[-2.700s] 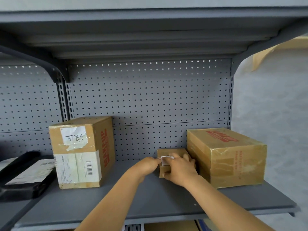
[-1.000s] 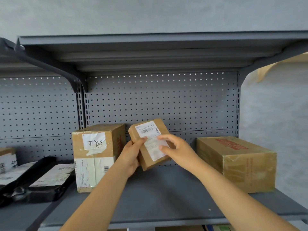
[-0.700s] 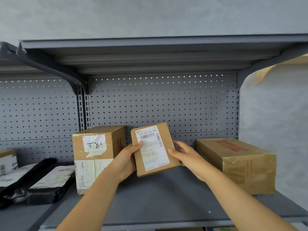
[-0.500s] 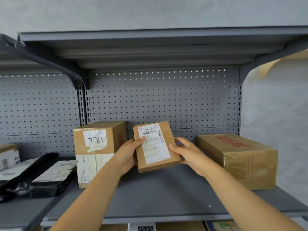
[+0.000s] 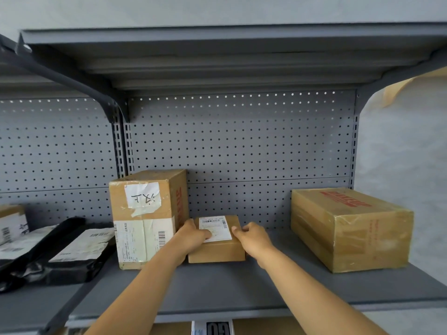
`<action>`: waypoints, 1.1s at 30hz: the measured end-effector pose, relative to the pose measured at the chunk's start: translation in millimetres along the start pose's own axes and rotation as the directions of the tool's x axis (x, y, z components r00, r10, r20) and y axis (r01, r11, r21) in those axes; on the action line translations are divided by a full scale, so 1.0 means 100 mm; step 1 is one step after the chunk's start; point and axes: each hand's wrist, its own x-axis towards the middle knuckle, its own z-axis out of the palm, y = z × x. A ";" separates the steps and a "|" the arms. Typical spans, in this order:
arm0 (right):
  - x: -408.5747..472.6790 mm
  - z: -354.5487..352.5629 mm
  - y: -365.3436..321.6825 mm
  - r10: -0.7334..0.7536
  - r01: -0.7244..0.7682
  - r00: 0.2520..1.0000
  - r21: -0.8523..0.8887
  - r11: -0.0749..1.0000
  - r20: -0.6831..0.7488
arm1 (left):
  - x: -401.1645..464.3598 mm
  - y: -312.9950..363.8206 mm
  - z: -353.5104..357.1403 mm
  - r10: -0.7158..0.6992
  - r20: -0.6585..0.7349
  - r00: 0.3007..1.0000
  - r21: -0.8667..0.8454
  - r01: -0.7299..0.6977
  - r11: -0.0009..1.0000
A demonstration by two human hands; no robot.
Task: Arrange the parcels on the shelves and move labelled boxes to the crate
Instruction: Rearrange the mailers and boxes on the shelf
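Head view: small labelled box [image 5: 216, 247] flat on grey shelf [image 5: 242, 284], label up, just right of tall box [image 5: 145, 218], well apart from wide box [image 5: 348, 228]. Left hand [image 5: 193, 235], right hand [image 5: 254, 238] clasp small labelled box's 2 sides, fingers curled.

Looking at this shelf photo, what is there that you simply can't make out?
All in the head view:
- Small box: its label print is too small to read, and the left hand covers a corner of it.
- Right hand: fingertips hidden behind the box's edge.
- Far-left box: cut off by the picture's left edge.
- Item below the shelf: cut off by the bottom edge.
- The crate: not in view.
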 end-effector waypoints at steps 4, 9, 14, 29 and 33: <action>-0.10 0.02 -0.02 0.037 -0.036 0.991 -0.005 0.999 0.131 | 0.09 -0.08 0.02 0.072 0.082 0.994 0.123 -0.082 0.989; -0.19 0.04 0.00 0.023 -0.028 0.987 0.033 0.999 0.160 | 0.15 -0.13 0.02 0.107 0.078 0.991 0.215 -0.122 0.969; -0.26 -0.15 -0.01 -0.095 0.103 0.994 -0.164 0.981 0.058 | 0.07 0.05 0.04 0.214 0.063 0.975 0.370 -0.222 0.902; -0.33 -2.31 0.14 -0.547 0.372 0.823 -0.579 0.726 -0.157 | -0.46 1.29 1.17 0.305 0.114 0.946 0.146 -0.319 0.936; -0.16 -2.86 0.59 -0.429 0.274 0.874 -0.498 0.823 -0.228 | -0.50 1.61 1.58 0.234 0.089 0.968 0.027 -0.237 0.971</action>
